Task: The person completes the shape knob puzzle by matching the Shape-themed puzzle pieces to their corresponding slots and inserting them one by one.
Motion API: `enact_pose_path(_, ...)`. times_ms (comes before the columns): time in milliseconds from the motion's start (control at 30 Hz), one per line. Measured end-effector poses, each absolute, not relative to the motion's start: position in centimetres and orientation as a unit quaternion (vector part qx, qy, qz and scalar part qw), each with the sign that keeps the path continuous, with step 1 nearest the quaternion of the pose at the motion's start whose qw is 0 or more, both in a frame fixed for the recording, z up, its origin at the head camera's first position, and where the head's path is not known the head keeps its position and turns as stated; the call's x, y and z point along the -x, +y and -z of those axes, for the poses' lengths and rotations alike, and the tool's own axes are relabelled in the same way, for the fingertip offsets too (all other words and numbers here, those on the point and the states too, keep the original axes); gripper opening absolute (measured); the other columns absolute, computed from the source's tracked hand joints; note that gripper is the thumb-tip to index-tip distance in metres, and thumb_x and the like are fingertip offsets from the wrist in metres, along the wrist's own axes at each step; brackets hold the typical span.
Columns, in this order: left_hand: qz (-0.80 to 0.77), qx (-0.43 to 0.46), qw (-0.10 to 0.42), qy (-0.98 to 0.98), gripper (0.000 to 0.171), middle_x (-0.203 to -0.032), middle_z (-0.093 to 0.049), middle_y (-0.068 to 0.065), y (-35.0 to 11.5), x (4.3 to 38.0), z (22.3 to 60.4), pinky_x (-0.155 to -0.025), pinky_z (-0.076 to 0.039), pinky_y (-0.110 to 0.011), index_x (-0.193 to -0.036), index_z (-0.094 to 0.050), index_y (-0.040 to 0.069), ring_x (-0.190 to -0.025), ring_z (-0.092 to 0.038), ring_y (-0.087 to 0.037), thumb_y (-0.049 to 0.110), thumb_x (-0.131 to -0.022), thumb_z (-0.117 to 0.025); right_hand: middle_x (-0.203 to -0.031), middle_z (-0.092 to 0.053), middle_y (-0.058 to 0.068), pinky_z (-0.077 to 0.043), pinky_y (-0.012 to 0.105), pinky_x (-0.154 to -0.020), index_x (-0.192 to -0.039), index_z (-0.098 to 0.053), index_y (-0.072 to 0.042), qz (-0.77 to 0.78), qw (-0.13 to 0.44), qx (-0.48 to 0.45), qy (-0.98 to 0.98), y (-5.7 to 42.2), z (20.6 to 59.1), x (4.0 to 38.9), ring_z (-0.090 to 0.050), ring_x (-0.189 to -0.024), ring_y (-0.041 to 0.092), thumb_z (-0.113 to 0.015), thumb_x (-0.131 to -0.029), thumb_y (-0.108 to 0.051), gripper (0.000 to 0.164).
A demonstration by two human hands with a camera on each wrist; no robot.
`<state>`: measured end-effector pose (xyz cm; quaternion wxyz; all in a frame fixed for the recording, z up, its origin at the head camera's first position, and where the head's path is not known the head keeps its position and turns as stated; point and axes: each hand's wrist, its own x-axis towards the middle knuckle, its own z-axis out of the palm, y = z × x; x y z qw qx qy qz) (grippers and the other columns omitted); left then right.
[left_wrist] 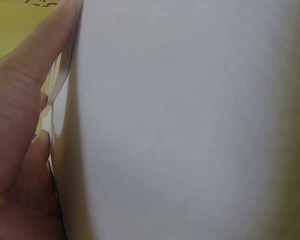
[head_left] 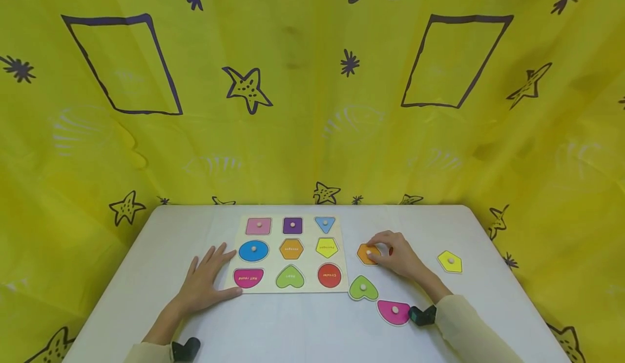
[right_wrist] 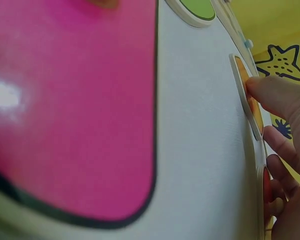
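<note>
A wooden shape puzzle board (head_left: 310, 285) lies on the white table. My left hand (head_left: 207, 279) rests at its left edge with the fingers spread, thumb at the lower left corner. Right of the board, my right hand (head_left: 397, 254) pinches the orange hexagon piece (head_left: 362, 254) at its knob, with thumb and index finger; the thumb shows against it in the right wrist view. Beneath the other fingers is a red piece (right_wrist: 266, 192), mostly hidden. Blue oval (head_left: 254, 250), pink rectangle, purple square and blue triangle pieces sit in the board.
Loose on the table are a green heart piece (head_left: 363, 288) by the board's lower right corner, a magenta half-round piece (head_left: 393, 313) near the right wrist, and a yellow pentagon piece (head_left: 450, 262) farther right. A yellow patterned curtain (head_left: 293, 151) hangs behind and beside the table.
</note>
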<state>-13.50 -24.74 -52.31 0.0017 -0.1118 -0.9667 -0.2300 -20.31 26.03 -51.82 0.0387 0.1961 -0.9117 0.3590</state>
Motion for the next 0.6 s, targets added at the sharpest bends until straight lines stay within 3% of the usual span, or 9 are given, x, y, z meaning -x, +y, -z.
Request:
enact_pose_path(233, 0.235, 0.113, 0.001, -0.965, 0.099, -0.163, -0.034, -0.02, -24.81, 13.58, 52.08, -0.116, -0.005, -0.076, -0.153, -0.049, 0.016, -0.151, -0.019, -0.048, 0.063, -0.072, -0.082, -0.115, -0.07, 0.006, -0.043, 0.031, -0.074, -0.093, -0.081, -0.023, -0.358, 0.026, -0.18, -0.916, 26.01, 52.05, 20.44, -0.055, -0.106, 0.026, -0.084, -0.087, -0.022, 0.007)
enact_pose_path(600, 0.23, 0.11, 0.001, -0.967, 0.099, -0.162, -0.035, -0.021, -24.73, 13.5, 51.98, -0.116, -0.005, -0.076, -0.152, -0.05, 0.014, -0.151, -0.019, -0.048, 0.063, -0.072, -0.082, -0.115, -0.07, 0.007, -0.043, 0.029, -0.072, -0.093, -0.081, -0.023, -0.356, 0.027, -0.181, -0.916, 26.0, 52.09, 20.37, -0.054, -0.104, 0.024, -0.084, -0.087, -0.02, 0.006)
